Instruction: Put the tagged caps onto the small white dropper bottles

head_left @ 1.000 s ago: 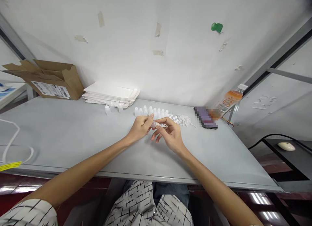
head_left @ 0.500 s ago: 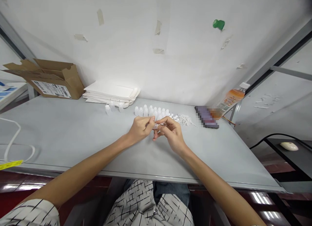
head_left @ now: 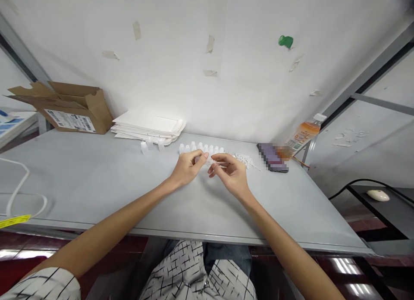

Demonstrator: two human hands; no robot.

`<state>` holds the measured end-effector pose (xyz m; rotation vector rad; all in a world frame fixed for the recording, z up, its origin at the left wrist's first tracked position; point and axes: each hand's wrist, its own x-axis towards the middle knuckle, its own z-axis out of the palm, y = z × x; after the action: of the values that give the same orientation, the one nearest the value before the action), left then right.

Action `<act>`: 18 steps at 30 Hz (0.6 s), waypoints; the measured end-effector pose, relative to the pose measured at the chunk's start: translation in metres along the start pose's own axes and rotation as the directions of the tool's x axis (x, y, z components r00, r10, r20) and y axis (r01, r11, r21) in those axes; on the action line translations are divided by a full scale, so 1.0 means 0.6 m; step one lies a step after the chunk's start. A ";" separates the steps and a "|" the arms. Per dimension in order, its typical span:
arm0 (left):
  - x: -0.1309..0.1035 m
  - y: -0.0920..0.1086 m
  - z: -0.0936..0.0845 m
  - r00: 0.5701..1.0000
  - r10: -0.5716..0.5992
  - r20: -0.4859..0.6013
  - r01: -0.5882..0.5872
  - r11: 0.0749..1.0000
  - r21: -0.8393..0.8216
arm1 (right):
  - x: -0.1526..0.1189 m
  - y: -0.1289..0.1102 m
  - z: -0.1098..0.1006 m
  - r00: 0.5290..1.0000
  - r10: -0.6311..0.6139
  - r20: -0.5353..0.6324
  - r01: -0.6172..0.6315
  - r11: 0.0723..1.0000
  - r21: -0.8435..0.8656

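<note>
Over the middle of the table, my left hand (head_left: 186, 167) is closed, pinching a small translucent white bottle (head_left: 209, 160) between thumb and fingers. My right hand (head_left: 232, 174) meets it from the other side, thumb and forefinger closed on a thin white cord (head_left: 221, 163) at the bottle's end. Fingers partly hide both, so I cannot tell whether the cord is fastened. Just behind my hands stand several small white bottles (head_left: 200, 147) in rows. A pile of white cords (head_left: 245, 160) lies beyond my right hand.
Up to three similar bottles (head_left: 144, 148) stand apart on the left, before a stack of white envelopes (head_left: 145, 124). An open cardboard box (head_left: 77, 112) is at the back left. A phone (head_left: 272, 157) and an orange drink bottle (head_left: 302, 135) are on the right.
My hands have risen slightly with the small bottle, which is now tilted more sideways between them. My right fingers have drawn a little to the right. The view has shifted slightly.
</note>
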<state>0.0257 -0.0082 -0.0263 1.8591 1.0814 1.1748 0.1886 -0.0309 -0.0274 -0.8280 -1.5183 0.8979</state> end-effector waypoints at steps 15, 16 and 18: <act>-0.003 -0.001 0.000 0.999 0.006 0.034 -0.002 0.992 -0.126 | -0.018 0.010 0.012 0.988 0.026 0.152 -0.020 0.999 -0.038; -0.004 0.000 0.000 0.999 0.026 0.025 -0.024 0.995 -0.095 | -0.019 0.010 0.013 0.987 0.045 0.153 -0.046 0.999 0.004; -0.005 0.000 0.001 0.998 0.058 0.006 -0.057 0.998 -0.031 | -0.019 0.010 0.015 0.986 0.079 0.149 -0.093 0.992 0.086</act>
<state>0.0254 -0.0111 -0.0278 1.8800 1.0062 1.2103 0.1811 -0.0390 -0.0387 -0.7796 -1.5634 1.1048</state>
